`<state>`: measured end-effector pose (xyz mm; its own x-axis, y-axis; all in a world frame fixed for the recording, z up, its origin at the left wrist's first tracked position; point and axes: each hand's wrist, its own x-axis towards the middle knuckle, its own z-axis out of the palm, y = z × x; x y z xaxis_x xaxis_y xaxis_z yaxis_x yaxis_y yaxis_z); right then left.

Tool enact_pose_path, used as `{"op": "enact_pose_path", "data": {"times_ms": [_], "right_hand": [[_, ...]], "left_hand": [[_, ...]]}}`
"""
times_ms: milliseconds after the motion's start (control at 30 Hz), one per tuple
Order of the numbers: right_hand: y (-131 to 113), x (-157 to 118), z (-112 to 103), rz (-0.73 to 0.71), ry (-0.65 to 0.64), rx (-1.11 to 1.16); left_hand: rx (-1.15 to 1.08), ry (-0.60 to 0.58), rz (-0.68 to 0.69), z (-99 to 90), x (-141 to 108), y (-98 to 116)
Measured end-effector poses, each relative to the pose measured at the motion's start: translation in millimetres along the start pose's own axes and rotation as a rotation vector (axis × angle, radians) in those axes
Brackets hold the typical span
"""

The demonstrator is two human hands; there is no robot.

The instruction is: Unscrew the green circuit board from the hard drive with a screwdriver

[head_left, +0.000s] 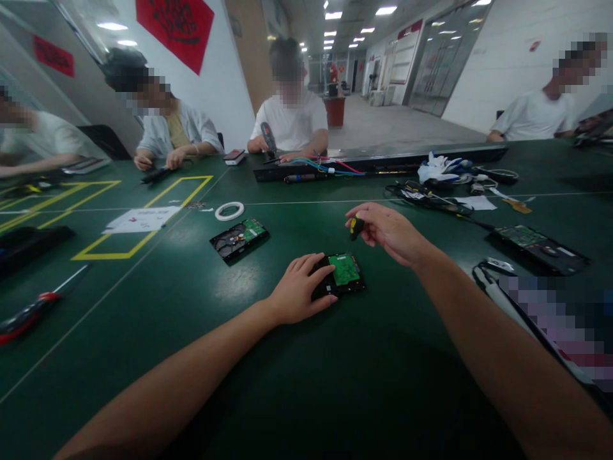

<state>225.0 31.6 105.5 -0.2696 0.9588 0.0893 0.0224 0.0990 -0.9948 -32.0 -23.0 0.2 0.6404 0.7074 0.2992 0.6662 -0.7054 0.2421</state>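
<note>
A hard drive with a green circuit board facing up lies on the dark green table in front of me. My left hand grips it from the left, thumb along the near edge and fingers over the top and far side, hiding its left part. In my right hand is a small screwdriver with a yellow and black handle, pinched in the fingers. It points down at the drive's far right corner; whether the tip touches I cannot tell. Another hard drive rests to the left.
A white ring of tape lies beyond that drive. At the left is a red and black screwdriver. Rightward are another drive, cables and gloves. Across the table a person works at a long black unit.
</note>
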Motion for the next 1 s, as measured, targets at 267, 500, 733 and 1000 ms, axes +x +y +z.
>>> {"op": "enact_pose_path", "data": {"times_ms": [267,500,733,1000], "right_hand": [[5.0,4.2,-3.9,-0.012,0.024,0.006],[8.0,4.5,-3.1,-0.017,0.010,0.033],[4.1,1.4,0.8,-0.001,0.020,0.041],[3.8,2.0,-0.4,-0.030,0.049,0.005]], "left_hand": [[0.009,-0.012,-0.003,-0.3,0.3,0.3],[0.002,0.003,0.002,0.8,0.0,0.0],[-0.004,0.009,0.005,2.2,-0.3,-1.5],[-0.006,0.005,0.001,2.3,-0.3,-1.8]]}}
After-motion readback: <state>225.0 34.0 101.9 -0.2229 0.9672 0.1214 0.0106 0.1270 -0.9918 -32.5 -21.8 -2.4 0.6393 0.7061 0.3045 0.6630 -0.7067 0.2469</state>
